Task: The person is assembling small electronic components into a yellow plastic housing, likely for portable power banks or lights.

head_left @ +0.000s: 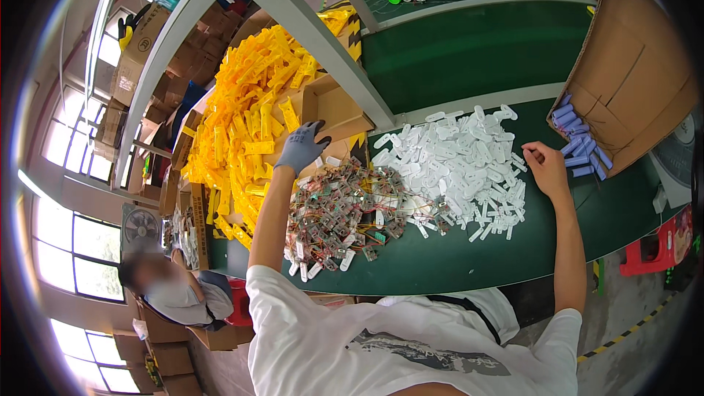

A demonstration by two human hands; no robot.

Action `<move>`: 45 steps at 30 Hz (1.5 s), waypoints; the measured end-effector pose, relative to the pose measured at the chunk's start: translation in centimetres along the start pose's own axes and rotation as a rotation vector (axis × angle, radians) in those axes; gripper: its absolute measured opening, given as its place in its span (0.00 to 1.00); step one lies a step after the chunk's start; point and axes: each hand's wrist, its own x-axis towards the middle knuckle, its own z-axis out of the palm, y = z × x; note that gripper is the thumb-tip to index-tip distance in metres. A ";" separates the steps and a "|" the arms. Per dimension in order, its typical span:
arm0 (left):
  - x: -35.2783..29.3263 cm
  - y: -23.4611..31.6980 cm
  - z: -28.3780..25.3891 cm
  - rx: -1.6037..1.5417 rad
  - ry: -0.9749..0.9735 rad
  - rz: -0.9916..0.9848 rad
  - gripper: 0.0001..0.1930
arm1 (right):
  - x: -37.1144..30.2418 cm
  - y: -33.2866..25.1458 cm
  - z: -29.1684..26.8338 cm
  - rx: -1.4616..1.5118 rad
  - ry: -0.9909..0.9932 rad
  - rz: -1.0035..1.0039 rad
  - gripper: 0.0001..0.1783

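Note:
My left hand, in a grey glove with dark fingertips, is over the inner edge of a heap of yellow plastic casings. Its fingers are apart, with nothing visible between them. Close below it lies a pile of small circuit boards with thin wires. My bare right hand hovers at the right edge of a heap of small white plastic pieces. Its fingers are curled together; whatever they may hold is hidden. Just right of that hand lie several purple-blue cylindrical cells.
A cardboard box lies tipped at the right, beside the cells. An open cardboard tray stands beyond my left hand, near a grey metal post. The green table carries the piles. A person sits at the left.

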 end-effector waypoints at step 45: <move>-10.6 -5.6 -1.2 -0.734 0.746 -0.554 0.45 | 0.0 1.5 0.1 0.014 0.014 -0.019 0.08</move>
